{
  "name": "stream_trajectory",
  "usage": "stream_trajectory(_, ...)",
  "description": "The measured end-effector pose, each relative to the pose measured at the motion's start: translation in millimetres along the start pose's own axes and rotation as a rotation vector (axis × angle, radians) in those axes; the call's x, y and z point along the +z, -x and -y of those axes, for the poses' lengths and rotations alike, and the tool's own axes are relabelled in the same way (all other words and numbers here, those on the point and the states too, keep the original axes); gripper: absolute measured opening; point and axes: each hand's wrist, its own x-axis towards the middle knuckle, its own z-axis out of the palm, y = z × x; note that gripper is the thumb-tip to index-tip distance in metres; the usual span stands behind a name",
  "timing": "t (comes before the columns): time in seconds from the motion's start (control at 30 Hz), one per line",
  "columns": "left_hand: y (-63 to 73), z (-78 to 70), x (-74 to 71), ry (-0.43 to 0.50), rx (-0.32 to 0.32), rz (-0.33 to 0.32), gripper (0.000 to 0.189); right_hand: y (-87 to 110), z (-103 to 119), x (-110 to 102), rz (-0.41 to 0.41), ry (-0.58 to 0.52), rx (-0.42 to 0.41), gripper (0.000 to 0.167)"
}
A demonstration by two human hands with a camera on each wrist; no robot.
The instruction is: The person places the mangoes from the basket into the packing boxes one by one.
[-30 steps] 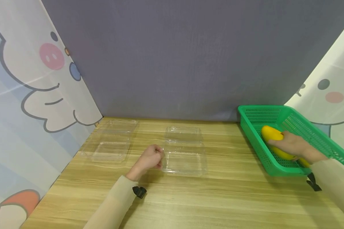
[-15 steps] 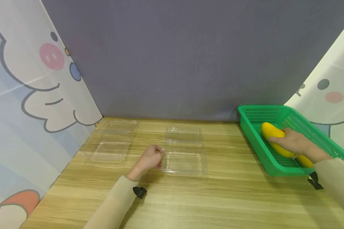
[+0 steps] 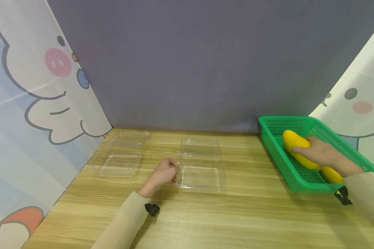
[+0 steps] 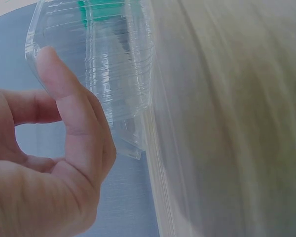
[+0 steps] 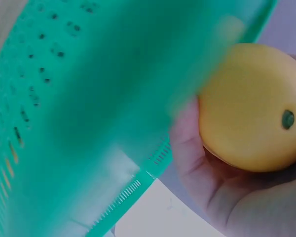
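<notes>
The right hand (image 3: 319, 153) has its fingers clamped round a plump, oblong yellow fruit (image 3: 294, 143), in or just above the green perforated plastic basket (image 3: 300, 186) — I can't tell which. It looks firm, weighty, slick; the thick middle suits a grip. The left hand (image 3: 164, 172) pinches a clear hinged plastic box (image 3: 201, 175) — light, easily bent.

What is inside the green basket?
One yellow fruit, partly covered by the right wrist; the right hand grips another fruit, in or just above the basket. Whatever lies beneath is hidden.
</notes>
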Motion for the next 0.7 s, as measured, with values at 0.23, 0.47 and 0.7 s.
stream_trajectory(0.23,1.7,0.6,-0.1,0.009,0.000,0.007,0.011,-0.2,3.4,-6.2,-0.028,0.090,-0.021,0.096)
stream_trajectory(0.47,3.3,0.8,0.0,0.012,0.003,0.006,0.014,0.8,14.7,-3.5,-0.044,0.058,-0.033,0.092)
stream_trajectory(0.7,1.6,0.3,0.2,0.007,0.003,0.000,0.014,0.0,26.3,0.2,-0.063,0.036,-0.045,0.086)
